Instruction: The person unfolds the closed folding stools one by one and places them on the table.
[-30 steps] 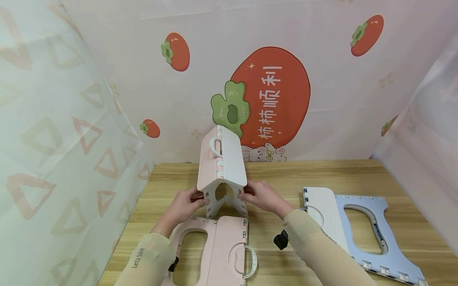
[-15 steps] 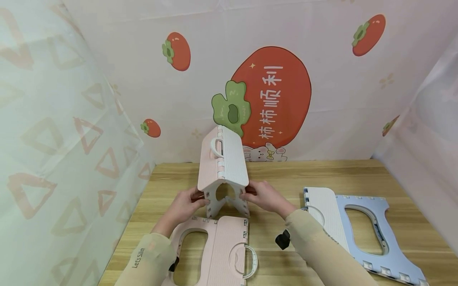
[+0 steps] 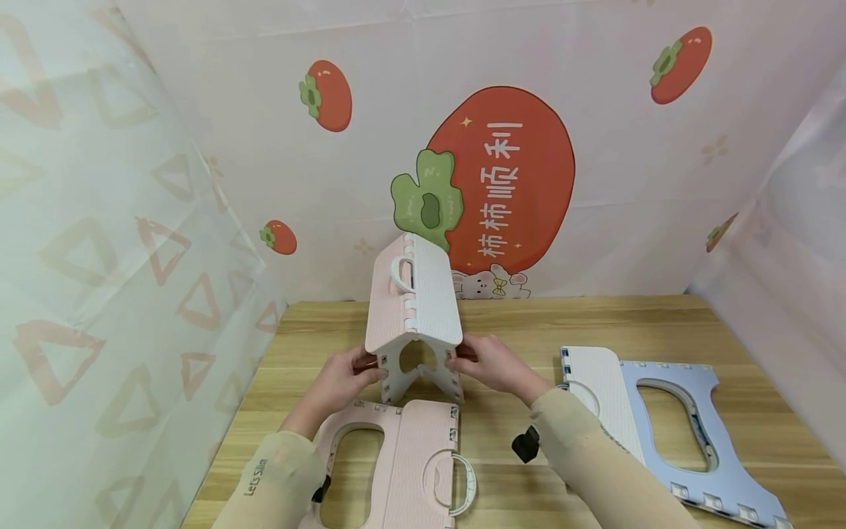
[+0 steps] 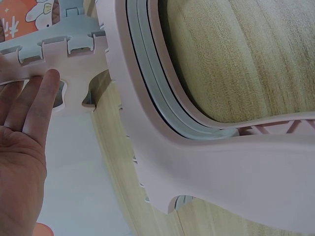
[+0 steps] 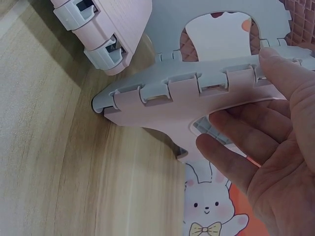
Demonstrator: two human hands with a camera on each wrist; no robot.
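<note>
A pink-and-white folding stool point(image 3: 429, 294) stands partly unfolded near the back of the table, its two top halves sloping like a roof. A white loop handle point(image 3: 399, 273) sticks up from its ridge. My left hand point(image 3: 338, 378) holds the left leg panel by its edge, thumb at the front. In the left wrist view, its fingers point(image 4: 37, 101) lie against the pink hinged side. My right hand point(image 3: 496, 364) grips the opposite leg panel. The right wrist view shows the right thumb point(image 5: 283, 69) on the hinge row and the fingers below it.
A flat pink folding stool point(image 3: 419, 433) lies in front, partly under my left forearm. To the right lies a flat blue-and-white folding stool point(image 3: 720, 433), overlapped by my right sleeve point(image 3: 588, 448). A printed cloth backdrop point(image 3: 615, 220) rises behind the wooden table point(image 3: 515, 411).
The stool's right side has swung slightly outward to the right, my right hand moving with it, so the legs stand a little wider. My left hand stays nearly still.
</note>
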